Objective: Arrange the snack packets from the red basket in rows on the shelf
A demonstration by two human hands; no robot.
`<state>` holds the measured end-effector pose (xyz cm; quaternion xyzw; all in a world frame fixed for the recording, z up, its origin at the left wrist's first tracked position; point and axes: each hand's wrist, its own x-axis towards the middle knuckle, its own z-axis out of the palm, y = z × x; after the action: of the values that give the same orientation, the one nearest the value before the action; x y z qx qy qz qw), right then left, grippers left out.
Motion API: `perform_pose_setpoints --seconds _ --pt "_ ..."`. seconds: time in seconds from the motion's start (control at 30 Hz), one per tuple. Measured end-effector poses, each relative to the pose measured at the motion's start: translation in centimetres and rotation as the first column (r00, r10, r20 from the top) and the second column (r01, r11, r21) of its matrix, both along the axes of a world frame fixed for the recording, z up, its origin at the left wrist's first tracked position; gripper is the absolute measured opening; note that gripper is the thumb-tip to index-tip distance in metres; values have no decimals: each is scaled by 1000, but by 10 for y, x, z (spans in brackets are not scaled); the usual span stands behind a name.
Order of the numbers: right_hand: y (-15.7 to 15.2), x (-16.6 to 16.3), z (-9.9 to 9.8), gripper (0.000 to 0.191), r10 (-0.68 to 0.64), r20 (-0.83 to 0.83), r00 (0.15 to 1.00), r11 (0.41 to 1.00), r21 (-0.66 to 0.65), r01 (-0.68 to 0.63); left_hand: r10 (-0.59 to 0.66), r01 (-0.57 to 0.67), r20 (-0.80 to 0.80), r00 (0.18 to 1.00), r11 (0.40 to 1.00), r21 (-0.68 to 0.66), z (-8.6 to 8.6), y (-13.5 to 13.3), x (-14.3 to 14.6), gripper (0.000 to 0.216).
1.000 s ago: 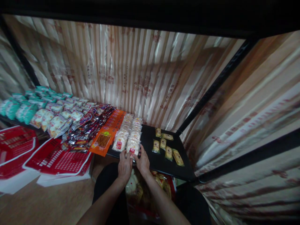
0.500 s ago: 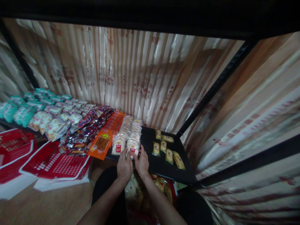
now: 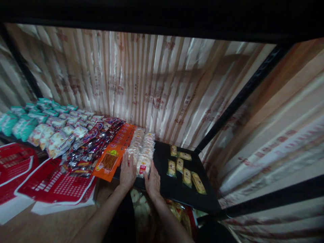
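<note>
Two rows of clear-wrapped, round white snacks with red labels, like rice crackers [image 3: 143, 161], stand on a black shelf [image 3: 162, 185]. My left hand [image 3: 128, 172] lies against the front of the left row [image 3: 135, 143], its fingers stretched forward and covering the front packet. At the right row, my right hand [image 3: 153, 179] rests along the right side near the front, fingers extended and thumb by the front packet's label. Both hands are open, and neither grips a packet. Just left of the left hand lies an orange packet of brown sticks [image 3: 111, 158].
Several small yellow wrapped cakes [image 3: 186, 176] lie scattered to the right. Dark shiny packets [image 3: 84, 152], white snack bags [image 3: 59, 140] and green bags [image 3: 27, 126] fill the left. Red baskets [image 3: 58, 184] stand below. Black posts [image 3: 235, 101] and a curtain [image 3: 157, 84] enclose the shelf.
My left hand has moved left and forward, from the right row's front to the left row. My right hand stays beside the right row. The view has shifted slightly.
</note>
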<state>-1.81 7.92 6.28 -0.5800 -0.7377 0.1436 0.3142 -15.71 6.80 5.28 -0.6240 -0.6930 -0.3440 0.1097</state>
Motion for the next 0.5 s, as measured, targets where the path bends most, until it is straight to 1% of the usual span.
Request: perform_pose_setpoints --seconds 0.1,0.3,0.5 --pt "-1 -3 0 56 -47 53 998 999 -14 48 -50 51 -26 998 999 5 -3 4 -7 50" --pt "-3 -6 -4 56 -61 109 992 998 14 60 -4 4 -46 999 1000 1 -3 4 -4 55" --pt "-3 -8 -5 58 -64 112 992 998 4 64 -11 11 -42 999 1000 5 3 0 -1 56"
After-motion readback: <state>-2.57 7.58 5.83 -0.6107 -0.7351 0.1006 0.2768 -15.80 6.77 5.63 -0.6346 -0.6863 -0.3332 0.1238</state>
